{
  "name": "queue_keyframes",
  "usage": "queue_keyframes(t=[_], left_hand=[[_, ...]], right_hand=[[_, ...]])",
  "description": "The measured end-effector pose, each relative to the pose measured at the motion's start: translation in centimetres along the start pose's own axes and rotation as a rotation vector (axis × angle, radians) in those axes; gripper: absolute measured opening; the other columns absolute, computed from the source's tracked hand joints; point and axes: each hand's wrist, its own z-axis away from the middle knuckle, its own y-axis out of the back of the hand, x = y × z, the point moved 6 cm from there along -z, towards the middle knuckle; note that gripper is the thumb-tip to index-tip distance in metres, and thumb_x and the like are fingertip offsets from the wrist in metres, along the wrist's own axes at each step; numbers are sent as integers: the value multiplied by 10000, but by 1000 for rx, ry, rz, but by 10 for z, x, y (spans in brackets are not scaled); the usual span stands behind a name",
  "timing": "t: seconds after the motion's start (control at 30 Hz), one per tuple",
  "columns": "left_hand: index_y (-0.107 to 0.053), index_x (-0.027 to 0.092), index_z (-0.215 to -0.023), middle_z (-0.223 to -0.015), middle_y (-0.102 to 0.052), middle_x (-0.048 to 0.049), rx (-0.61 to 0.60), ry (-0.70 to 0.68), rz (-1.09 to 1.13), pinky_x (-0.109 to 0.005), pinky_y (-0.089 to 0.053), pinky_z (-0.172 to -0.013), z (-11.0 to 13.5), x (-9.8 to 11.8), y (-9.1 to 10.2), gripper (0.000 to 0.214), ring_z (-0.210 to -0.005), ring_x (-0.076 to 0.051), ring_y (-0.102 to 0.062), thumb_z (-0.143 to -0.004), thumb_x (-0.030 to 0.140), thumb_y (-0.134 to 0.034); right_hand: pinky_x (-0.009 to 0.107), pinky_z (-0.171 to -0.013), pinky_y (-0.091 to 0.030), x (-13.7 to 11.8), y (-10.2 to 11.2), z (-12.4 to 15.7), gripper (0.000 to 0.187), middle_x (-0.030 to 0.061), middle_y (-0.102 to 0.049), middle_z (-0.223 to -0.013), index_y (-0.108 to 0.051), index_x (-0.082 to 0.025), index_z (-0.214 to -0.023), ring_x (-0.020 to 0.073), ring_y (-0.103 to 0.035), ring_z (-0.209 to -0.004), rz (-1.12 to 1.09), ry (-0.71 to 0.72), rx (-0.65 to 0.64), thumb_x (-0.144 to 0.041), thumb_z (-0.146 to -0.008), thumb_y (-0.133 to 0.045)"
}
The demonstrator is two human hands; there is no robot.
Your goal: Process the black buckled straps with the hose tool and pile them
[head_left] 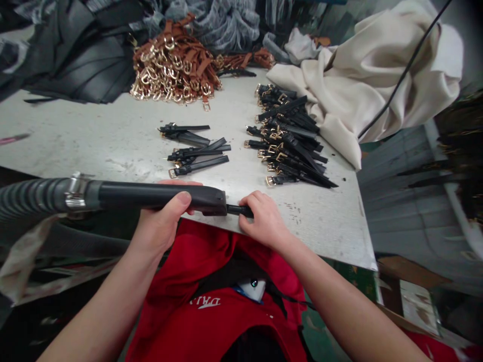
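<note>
My left hand [162, 216] is wrapped round a black hose handle [132, 195], its thumb on top. A grey corrugated hose [35, 198] joins the handle at the left, held by a metal clamp [76, 192]. From the handle's right end sticks a thin black piece [234, 209]; my right hand [260, 213] pinches its far end. Whether this piece is a strap or a part of the tool, I cannot tell. Just beyond my hands lie several black buckle straps [199, 164] in small groups, and a larger pile of black buckle straps [290, 141] at the right.
Brown straps with gold buckles [173, 65] are heaped at the back of the white table [94, 130]. Black sheets [79, 55] lie back left, cream fabric [332, 90] back right. A black cord [400, 75] crosses the fabric. The table's front edge runs beneath my hands.
</note>
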Motion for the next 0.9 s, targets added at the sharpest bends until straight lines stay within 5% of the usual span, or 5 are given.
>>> queue_keyframes(t=[0.3, 0.4, 0.9], left_hand=[[-728, 229, -816, -873, -753, -34, -112, -18, -90, -300, -510, -622, 6, -6, -24, 193, -710, -196, -638, -660, 306, -811], [-743, 223, -812, -860, -749, -40, -159, -2, -134, -288, -483, -561, 1, -7, -26, 179, -648, -179, -607, -670, 313, -806], [-712, 186, -744, -722, -722, -47, -72, 84, -85, -267, -461, -479, 3, -8, -27, 238, -590, -180, -603, -589, 333, -816]], right_hand=[[396, -799, -395, 9, 4, 11, 288, 122, -642, -958, -622, -167, -1044, 261, -556, -900, 63, -58, 26, -129, -856, -406], [395, -793, -386, 7, 3, 10, 303, 123, -642, -976, -621, -174, -1072, 264, -547, -902, 95, -63, 27, -123, -867, -404], [406, -809, -400, 10, 2, 9, 338, 140, -649, -1004, -613, -153, -1113, 277, -561, -930, 65, -62, 28, -109, -852, -404]])
